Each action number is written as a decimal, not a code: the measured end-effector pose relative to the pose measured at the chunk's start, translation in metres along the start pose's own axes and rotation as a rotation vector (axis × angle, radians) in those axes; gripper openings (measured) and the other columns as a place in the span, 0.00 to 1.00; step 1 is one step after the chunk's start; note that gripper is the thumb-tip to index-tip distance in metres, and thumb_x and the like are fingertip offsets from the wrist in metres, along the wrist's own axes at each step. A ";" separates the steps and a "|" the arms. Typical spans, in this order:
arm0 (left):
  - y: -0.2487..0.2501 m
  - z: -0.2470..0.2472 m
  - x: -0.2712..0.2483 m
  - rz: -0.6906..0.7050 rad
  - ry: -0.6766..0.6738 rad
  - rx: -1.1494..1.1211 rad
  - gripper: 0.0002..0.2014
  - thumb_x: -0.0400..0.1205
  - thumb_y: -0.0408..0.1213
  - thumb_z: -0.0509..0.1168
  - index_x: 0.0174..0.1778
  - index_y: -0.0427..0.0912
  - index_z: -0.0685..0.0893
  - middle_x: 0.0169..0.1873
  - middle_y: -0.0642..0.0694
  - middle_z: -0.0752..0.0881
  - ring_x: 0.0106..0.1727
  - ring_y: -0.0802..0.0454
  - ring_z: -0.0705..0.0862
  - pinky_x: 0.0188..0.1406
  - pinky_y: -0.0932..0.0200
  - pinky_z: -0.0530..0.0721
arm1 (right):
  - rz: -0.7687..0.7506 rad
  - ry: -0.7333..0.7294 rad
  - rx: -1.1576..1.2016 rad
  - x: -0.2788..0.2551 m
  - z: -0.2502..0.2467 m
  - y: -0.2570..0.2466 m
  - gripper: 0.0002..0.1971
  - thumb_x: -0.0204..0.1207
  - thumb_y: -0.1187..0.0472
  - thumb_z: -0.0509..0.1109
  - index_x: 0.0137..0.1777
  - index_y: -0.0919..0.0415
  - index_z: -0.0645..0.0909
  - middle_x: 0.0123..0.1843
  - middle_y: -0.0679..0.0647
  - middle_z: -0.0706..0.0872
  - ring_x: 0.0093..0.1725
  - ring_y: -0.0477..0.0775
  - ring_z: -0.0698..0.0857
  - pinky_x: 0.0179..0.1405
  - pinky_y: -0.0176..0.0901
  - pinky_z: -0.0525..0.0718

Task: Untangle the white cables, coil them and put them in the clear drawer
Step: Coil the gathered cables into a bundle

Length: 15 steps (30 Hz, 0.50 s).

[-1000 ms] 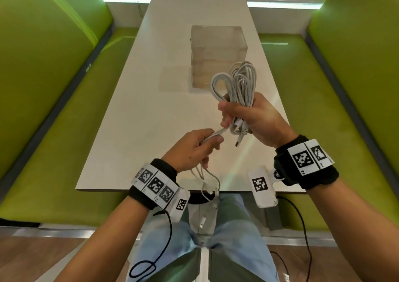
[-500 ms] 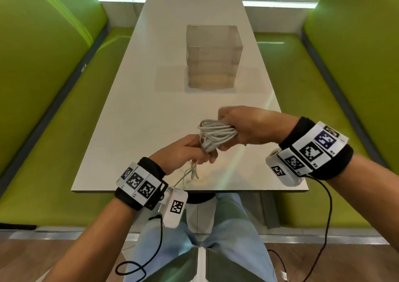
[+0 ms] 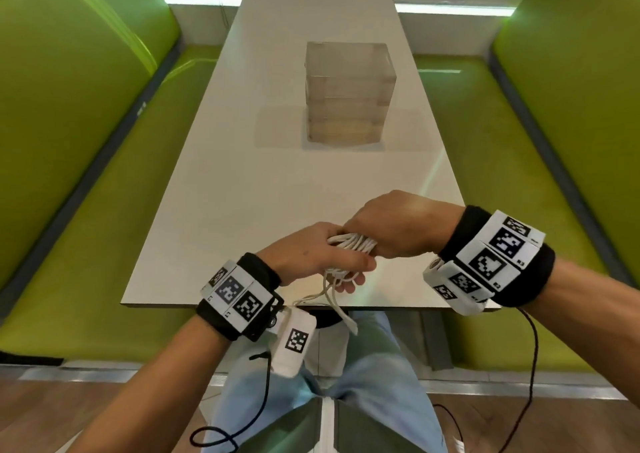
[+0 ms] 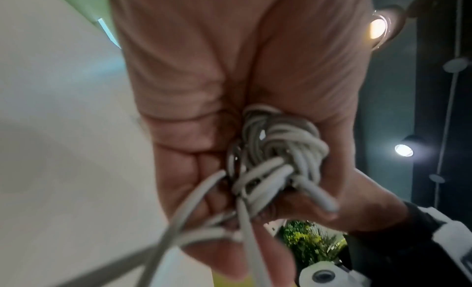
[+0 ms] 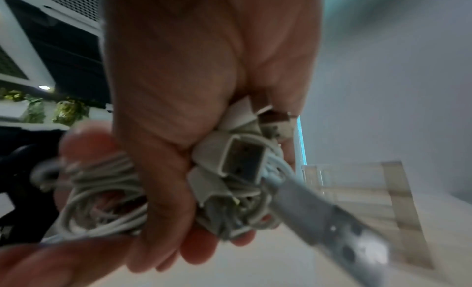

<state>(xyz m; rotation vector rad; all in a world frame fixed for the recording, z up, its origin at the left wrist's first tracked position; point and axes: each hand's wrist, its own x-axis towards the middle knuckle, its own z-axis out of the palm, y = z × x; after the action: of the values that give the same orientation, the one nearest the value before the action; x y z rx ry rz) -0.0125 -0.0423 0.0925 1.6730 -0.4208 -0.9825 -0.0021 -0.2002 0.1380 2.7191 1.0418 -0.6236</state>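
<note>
Hands meet over the table's (image 3: 242,182) near edge, left hand (image 3: 311,255) and right hand (image 3: 391,225) both gripping the white cables (image 3: 351,243) bundle, loose ends dangling; clear drawer (image 3: 349,92) stands straight ahead, farther, closed, right hand nearer.

Each bare forearm wears a black wristband (image 3: 256,272) carrying white blocks printed with black square-patterned markers (image 3: 239,295); the right band (image 3: 533,279) bears a similar set (image 3: 498,248). A small white camera pod (image 3: 294,341) hangs under the left wrist, with thin black cords (image 3: 259,407) trailing down. The legs are in light blue jeans (image 3: 374,380).
</note>
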 end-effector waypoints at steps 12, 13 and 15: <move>-0.014 -0.006 -0.005 0.110 -0.082 0.067 0.17 0.76 0.44 0.70 0.50 0.33 0.84 0.37 0.24 0.82 0.32 0.39 0.75 0.27 0.55 0.75 | -0.024 -0.220 0.614 -0.006 -0.002 -0.001 0.08 0.74 0.61 0.72 0.49 0.64 0.83 0.31 0.50 0.84 0.24 0.44 0.82 0.24 0.31 0.79; -0.016 -0.006 -0.004 0.116 -0.084 0.057 0.18 0.75 0.45 0.71 0.51 0.33 0.84 0.40 0.21 0.81 0.32 0.38 0.75 0.27 0.56 0.75 | -0.020 -0.210 0.604 -0.005 -0.001 -0.001 0.07 0.74 0.60 0.71 0.49 0.63 0.83 0.32 0.50 0.84 0.25 0.45 0.82 0.25 0.32 0.79; -0.018 -0.006 -0.003 0.113 -0.066 0.043 0.20 0.74 0.45 0.71 0.52 0.32 0.83 0.38 0.23 0.81 0.32 0.37 0.75 0.26 0.58 0.75 | -0.004 -0.186 0.568 -0.004 0.000 -0.002 0.08 0.76 0.58 0.70 0.50 0.62 0.82 0.32 0.49 0.84 0.26 0.45 0.82 0.24 0.29 0.78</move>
<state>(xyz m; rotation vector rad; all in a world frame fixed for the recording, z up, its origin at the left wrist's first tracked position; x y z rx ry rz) -0.0128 -0.0301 0.0772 1.6397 -0.5781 -0.9528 -0.0061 -0.2013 0.1393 3.0280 0.9337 -1.3195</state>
